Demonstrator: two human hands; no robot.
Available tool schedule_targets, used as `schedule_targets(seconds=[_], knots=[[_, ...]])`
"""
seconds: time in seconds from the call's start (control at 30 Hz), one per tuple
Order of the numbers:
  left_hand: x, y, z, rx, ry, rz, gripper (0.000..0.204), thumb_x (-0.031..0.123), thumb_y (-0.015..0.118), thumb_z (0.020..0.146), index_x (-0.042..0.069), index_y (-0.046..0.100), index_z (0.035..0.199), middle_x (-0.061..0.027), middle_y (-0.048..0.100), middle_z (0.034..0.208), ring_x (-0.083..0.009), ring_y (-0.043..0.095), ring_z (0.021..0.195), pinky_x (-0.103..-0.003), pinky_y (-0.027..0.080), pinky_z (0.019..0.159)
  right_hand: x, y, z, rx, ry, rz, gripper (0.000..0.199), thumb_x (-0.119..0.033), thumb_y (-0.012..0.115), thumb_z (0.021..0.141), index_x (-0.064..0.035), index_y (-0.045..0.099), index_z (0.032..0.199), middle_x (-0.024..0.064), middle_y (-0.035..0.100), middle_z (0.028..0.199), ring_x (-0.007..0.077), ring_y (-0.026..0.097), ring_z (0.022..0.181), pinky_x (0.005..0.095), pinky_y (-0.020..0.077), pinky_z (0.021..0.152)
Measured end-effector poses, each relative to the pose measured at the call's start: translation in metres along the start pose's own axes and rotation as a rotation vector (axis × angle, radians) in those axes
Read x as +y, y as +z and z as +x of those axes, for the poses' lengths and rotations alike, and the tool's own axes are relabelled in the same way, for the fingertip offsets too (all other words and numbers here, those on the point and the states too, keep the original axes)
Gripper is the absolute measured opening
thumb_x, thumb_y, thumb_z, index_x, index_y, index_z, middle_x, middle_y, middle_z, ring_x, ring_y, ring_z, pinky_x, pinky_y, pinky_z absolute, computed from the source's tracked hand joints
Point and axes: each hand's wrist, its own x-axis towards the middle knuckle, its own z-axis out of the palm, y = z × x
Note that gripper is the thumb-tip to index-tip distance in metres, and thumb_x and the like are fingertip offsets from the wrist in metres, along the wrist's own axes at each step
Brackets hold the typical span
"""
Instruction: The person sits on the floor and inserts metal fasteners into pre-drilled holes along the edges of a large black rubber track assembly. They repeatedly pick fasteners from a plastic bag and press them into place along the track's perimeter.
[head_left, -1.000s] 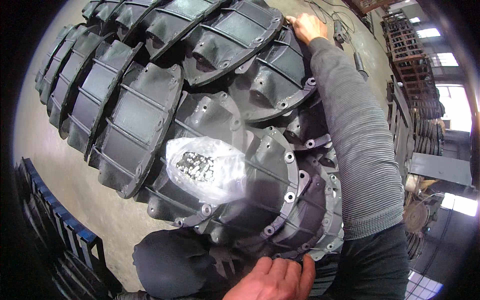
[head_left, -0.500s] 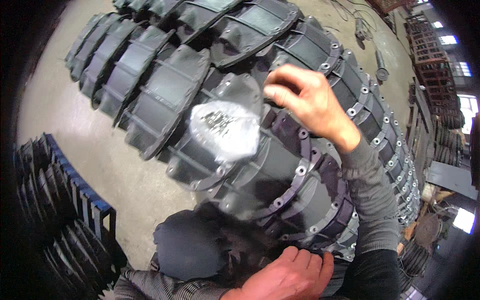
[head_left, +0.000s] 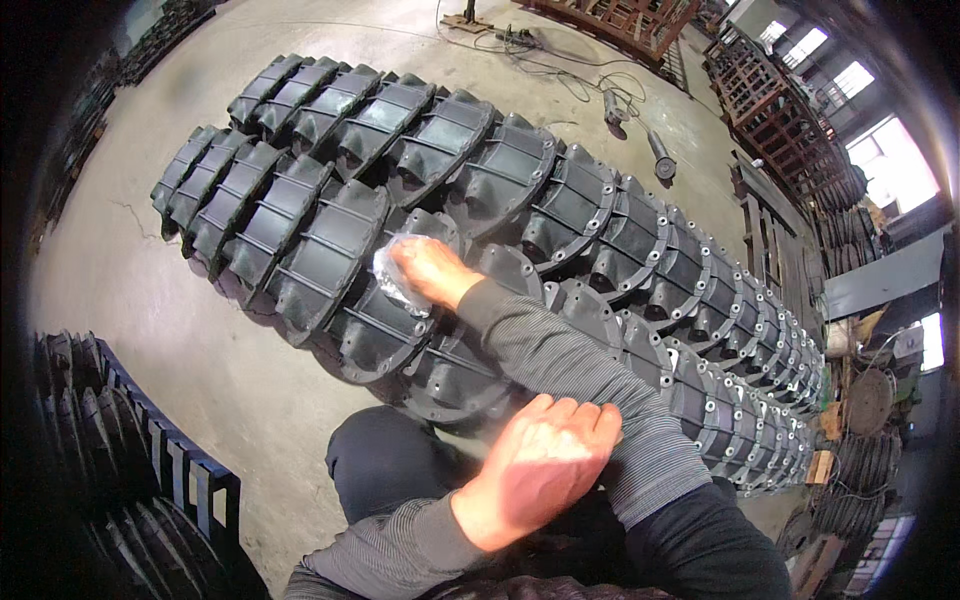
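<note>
Two long rows of dark grey ribbed cast housings (head_left: 330,250) with bolt-hole flanges lean against one another on the concrete floor. A clear plastic bag of small metal parts (head_left: 392,272) sits on one housing in the near row. My right hand (head_left: 432,272) reaches out in a grey striped sleeve and lies on top of the bag, fingers curled down onto it. My left hand (head_left: 545,465) is close below the camera, flat with fingers together, holding nothing, over the nearest housings and next to my right forearm. My dark-trousered knee (head_left: 385,460) is just below them.
A blue metal rack (head_left: 190,480) with stacked dark discs stands at the lower left. Cables and a power tool (head_left: 660,160) lie on the floor beyond the rows. Rust-coloured crates (head_left: 770,110) and stacked parts fill the right side. Bare concrete (head_left: 130,300) lies left of the rows.
My view has pulled back and up. My right hand came back from the far end of the rows and now lies on the plastic bag. My left hand lifted slightly.
</note>
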Motion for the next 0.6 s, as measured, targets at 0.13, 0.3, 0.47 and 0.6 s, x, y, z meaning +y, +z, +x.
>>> schedule_targets(seconds=[0.13,0.3,0.47,0.6], knots=[[-0.004,-0.001,-0.001,0.059,-0.004,-0.014,0.021,0.025,0.074,0.088,0.009,0.068,0.099,-0.0019,0.06,0.074,-0.0193,0.062,0.069,-0.033,0.048,0.065,0.002,-0.002,-0.001,0.024,-0.166,0.004,0.012,-0.009,0.057,0.083,-0.0023,0.066,0.089,0.0238,0.067,0.088,0.0425,0.067,0.087,0.0512,0.0522,0.073],[-0.015,-0.011,-0.005,0.171,-0.015,-0.091,0.023,0.025,0.075,0.088,0.009,0.068,0.103,0.0002,0.058,0.074,-0.0174,0.059,0.067,-0.033,0.045,0.063,-0.003,-0.028,-0.014,0.115,-0.132,0.116,0.015,-0.007,0.063,0.086,-0.0011,0.067,0.099,0.0196,0.068,0.09,0.0381,0.068,0.086,0.0452,0.0544,0.073],[-0.021,-0.025,-0.01,0.097,0.038,-0.171,0.028,0.021,0.068,0.088,0.002,0.068,0.109,-0.0005,0.057,0.076,-0.0159,0.058,0.07,-0.03,0.044,0.065,0.047,-0.084,-0.016,0.195,0.484,0.611,0.023,-0.016,0.066,0.1,0.0015,0.07,0.115,0.0028,0.07,0.089,0.0088,0.064,0.072,0.0259,0.0534,0.062],[-0.023,-0.03,-0.007,0.088,-0.006,-0.237,0.027,0.017,0.06,0.085,0.004,0.071,0.106,-0.0032,0.064,0.079,-0.02,0.063,0.076,-0.036,0.049,0.069,0.103,-0.097,-0.009,0.199,0.682,0.545,0.021,-0.01,0.061,0.102,0.0028,0.072,0.115,0.0037,0.07,0.087,0.0079,0.062,0.069,0.0229,0.0514,0.059]])
